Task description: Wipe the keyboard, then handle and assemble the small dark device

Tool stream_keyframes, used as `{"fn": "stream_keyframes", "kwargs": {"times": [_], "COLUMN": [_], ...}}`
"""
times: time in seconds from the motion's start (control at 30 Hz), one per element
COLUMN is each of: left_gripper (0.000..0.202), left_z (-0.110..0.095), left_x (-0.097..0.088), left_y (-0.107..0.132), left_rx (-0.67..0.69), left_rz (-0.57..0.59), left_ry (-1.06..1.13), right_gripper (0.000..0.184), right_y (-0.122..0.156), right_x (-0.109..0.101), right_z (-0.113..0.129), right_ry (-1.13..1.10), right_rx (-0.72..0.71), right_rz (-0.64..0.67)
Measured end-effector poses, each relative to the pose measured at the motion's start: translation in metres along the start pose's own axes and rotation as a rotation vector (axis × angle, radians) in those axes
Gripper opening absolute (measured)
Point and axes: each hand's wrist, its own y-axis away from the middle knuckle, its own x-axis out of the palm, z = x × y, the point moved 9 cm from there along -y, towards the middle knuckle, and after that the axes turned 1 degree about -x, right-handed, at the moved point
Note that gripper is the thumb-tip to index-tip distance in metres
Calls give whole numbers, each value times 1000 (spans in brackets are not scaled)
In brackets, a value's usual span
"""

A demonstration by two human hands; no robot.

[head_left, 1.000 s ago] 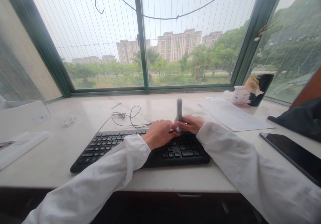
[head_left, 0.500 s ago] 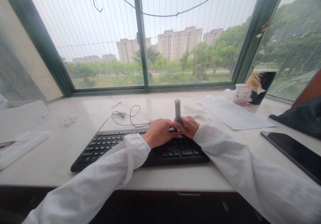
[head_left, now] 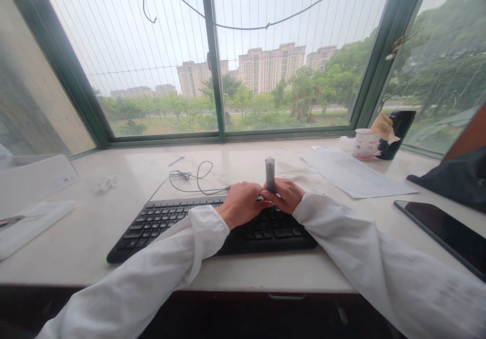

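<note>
A black keyboard [head_left: 167, 222] lies on the pale marble sill in front of me. My right hand [head_left: 284, 195] is closed round the lower end of a slim grey cylindrical tool [head_left: 270, 174], held upright over the keyboard's upper right keys. My left hand [head_left: 243, 203] is curled beside it, fingertips against the tool's base and the keys; what those fingers grip is hidden. Both arms wear white sleeves.
The keyboard's thin cable [head_left: 192, 177] loops behind it. A printed sheet [head_left: 353, 174], a pink cup [head_left: 365, 143] and a black container [head_left: 397, 131] sit at the right. A dark phone [head_left: 444, 232] lies near right. White boxes [head_left: 32, 197] stand left.
The grey tool sits a little lower in my right hand than a second ago. Both hands stay at the keyboard's upper right; the view shifted slightly.
</note>
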Motion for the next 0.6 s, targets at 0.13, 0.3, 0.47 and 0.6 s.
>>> {"fn": "stream_keyframes", "kwargs": {"times": [0.13, 0.3, 0.47, 0.6], "left_gripper": [31, 32, 32, 29], "left_z": [-3, -4, -4, -5], "left_x": [0, 1, 2, 3], "left_y": [1, 2, 2, 2], "left_rx": [15, 27, 35, 45], "left_rz": [15, 24, 11, 7], "left_ry": [-20, -36, -56, -65], "right_gripper": [45, 43, 42, 43], "right_y": [-1, 1, 2, 3], "right_x": [-3, -2, -1, 0], "right_z": [9, 7, 6, 6], "right_ry": [42, 44, 53, 56], "right_rx": [-62, -40, -67, -80], "right_rz": [-1, 13, 1, -7]}}
